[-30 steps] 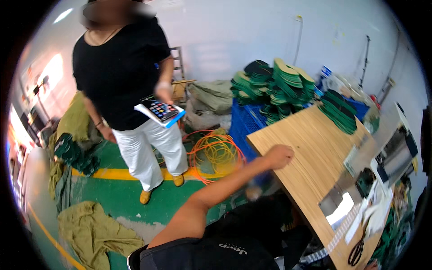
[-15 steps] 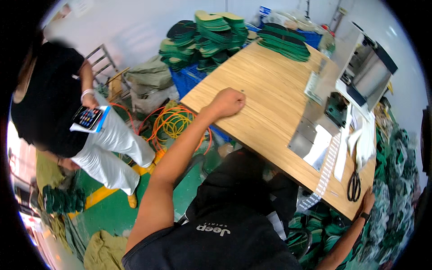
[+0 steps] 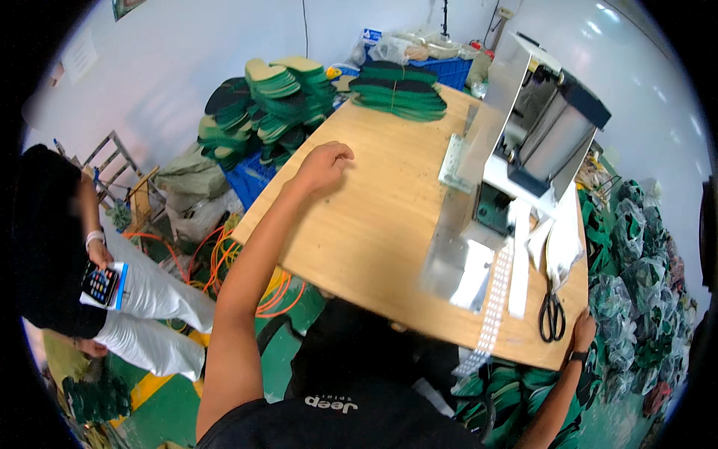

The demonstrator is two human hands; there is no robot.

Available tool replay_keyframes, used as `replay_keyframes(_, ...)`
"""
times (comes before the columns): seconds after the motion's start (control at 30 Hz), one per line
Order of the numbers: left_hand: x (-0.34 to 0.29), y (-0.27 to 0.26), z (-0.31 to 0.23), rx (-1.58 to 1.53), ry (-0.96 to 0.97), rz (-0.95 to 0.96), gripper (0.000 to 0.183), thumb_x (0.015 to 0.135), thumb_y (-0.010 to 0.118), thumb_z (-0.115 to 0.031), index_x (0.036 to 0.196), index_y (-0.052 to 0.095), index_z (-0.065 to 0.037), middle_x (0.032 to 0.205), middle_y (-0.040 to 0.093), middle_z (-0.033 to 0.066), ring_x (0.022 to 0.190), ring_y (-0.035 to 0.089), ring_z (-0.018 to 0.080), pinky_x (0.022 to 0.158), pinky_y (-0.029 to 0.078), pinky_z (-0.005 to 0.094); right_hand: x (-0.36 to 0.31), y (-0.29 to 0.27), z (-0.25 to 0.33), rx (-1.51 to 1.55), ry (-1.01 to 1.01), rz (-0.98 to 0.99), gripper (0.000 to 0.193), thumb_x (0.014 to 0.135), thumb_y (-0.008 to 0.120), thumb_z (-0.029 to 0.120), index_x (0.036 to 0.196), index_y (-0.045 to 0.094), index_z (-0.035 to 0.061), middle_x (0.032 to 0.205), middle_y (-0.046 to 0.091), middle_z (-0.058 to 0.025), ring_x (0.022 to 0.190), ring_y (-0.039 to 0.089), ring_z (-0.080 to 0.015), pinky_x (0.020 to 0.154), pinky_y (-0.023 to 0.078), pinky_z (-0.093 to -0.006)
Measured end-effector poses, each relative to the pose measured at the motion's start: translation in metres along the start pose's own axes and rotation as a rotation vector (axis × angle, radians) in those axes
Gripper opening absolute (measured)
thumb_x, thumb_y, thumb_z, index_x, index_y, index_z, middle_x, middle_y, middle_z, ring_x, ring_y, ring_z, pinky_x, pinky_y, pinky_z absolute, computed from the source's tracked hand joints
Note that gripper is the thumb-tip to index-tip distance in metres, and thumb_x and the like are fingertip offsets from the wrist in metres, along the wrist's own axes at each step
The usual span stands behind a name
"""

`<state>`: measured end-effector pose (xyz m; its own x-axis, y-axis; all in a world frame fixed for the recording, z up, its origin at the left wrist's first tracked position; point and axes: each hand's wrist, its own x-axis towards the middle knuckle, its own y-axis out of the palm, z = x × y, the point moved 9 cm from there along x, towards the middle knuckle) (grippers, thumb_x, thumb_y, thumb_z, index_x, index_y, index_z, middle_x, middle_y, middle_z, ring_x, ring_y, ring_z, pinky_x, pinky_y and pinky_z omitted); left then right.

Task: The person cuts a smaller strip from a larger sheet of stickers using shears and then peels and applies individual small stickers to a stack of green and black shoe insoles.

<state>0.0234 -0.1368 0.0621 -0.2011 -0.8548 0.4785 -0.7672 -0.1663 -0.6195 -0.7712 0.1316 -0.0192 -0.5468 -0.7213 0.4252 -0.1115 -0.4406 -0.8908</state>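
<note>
My left hand (image 3: 325, 166) is over the far left part of the wooden table (image 3: 359, 232), its fingers curled in and nothing visible in them. At the table's right edge, my right hand (image 3: 583, 333) grips the rim; some of its fingers are hidden. Black-handled scissors (image 3: 552, 317) lie just left of that hand. Beside them a perforated white strip (image 3: 493, 299) runs over the front edge. A machine with a metal cylinder (image 3: 555, 135) stands on the right of the table, with a shiny metal plate (image 3: 460, 273) before it.
Bundled green insole-shaped pieces (image 3: 400, 93) lie at the table's far end. More stacks (image 3: 277, 101) rise behind on the left. Bagged green material (image 3: 636, 299) heaps at the right. A person (image 3: 52, 239) holding a phone stands left, near orange and yellow hoses (image 3: 218, 258).
The view has swung right, so the table and machine sit further left. My left hand's fist has loosened somewhat and appears lifted from the tabletop. My right hand stays at the edge.
</note>
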Motion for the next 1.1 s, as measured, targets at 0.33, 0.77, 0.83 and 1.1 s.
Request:
replay_keyframes(0.33,0.206,0.048,0.043,0.335,0.19,-0.226,0.028,0.088,0.05,-0.02,0.109,0.059,-0.004,0.104,0.06,0.018,0.1,0.055,0.0363,0.088,0.045,0.045,-0.018,-0.018,0.044,0.072,0.068,0.096,0.056,0.1,0.037,0.039,0.084,0.059,-0.0093,0.079,0.06,-0.0295,0.071,0.055,-0.0474,0.058,0.042,-0.0511)
replay_keyframes(0.77,0.275,0.089,0.087,0.675,-0.078,0.388,0.082,0.073,0.056,-0.073,0.126,0.055,-0.01,0.115,0.056,0.0233,0.112,0.051,0.0375,0.091,0.044,0.0477,-0.023,-0.008,0.031,0.293,0.157,0.154,0.052,0.1,0.037,0.037,0.098,0.059,-0.0099,0.086,0.064,-0.0253,0.076,0.058,-0.0407,0.069,0.045,-0.045)
replay_keyframes(0.83,0.247,0.099,0.051,0.613,0.034,0.523,0.072,0.068,0.07,-0.062,0.116,0.057,-0.01,0.123,0.049,0.0229,0.115,0.045,0.0378,0.087,0.045,0.0486,-0.032,-0.014,0.015,0.247,0.208,0.188,0.054,0.1,0.036,0.039,0.101,0.058,-0.0104,0.092,0.064,-0.0262,0.078,0.059,-0.0409,0.07,0.045,-0.0461)
replay_keyframes(1.1,0.192,0.082,0.054,0.561,-0.069,0.429,0.11,0.056,0.08,-0.046,0.143,0.024,-0.009,0.127,0.05,0.0225,0.119,0.047,0.0388,0.098,0.035,0.0522,-0.007,-0.006,0.038,0.004,0.082,0.108,0.05,0.1,0.035,0.035,0.092,0.058,-0.0086,0.091,0.06,-0.0302,0.084,0.055,-0.0483,0.069,0.043,-0.0498)
